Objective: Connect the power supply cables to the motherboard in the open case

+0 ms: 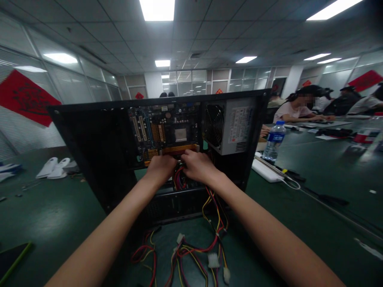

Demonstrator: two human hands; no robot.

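An open black computer case point(95, 103) stands upright in front of me, with a motherboard point(188, 119) at its back and a silver power supply point(236, 125) at the upper right. My left hand point(161, 167) and my right hand point(197, 163) meet inside it, just below the orange-yellow memory slots point(176, 150). Both have curled fingers; whatever they pinch is hidden behind the knuckles. Red and dark wires point(179, 178) bunch between the two hands. Loose power cables point(196, 250) with white connectors spill onto the table towards me.
On the green table point(287, 207), a water bottle point(274, 141) and a white power strip point(267, 169) lie to the right. White slipper-like items point(54, 168) sit at left, a green-edged dark object point(13, 257) at lower left. A co-worker point(299, 111) sits farther right.
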